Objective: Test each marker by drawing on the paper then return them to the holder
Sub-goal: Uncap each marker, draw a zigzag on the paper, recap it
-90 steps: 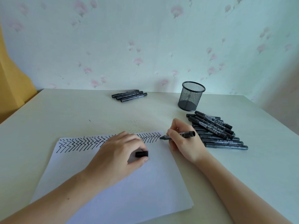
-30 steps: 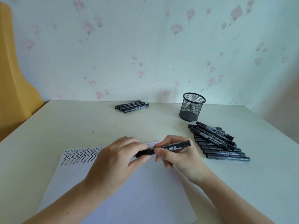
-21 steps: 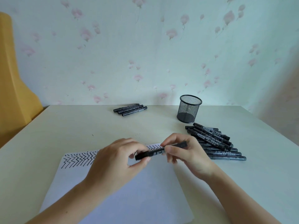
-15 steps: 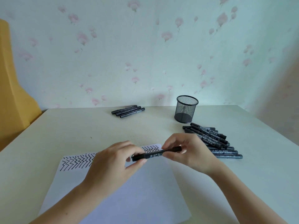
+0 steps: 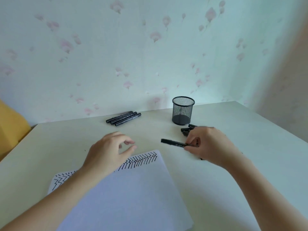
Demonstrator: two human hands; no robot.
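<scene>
2 bare forearms reaching in from the lower edge, no sleeves in view, left hand (image 5: 109,151) and right hand (image 5: 209,145) without rings, watch, bracelet or gloves, fingernails short and unpainted

The left hand (image 5: 108,151) is held out with fingers loosely curled and empty; a black marker (image 5: 175,143) is pinched in the right hand (image 5: 208,144).
</scene>
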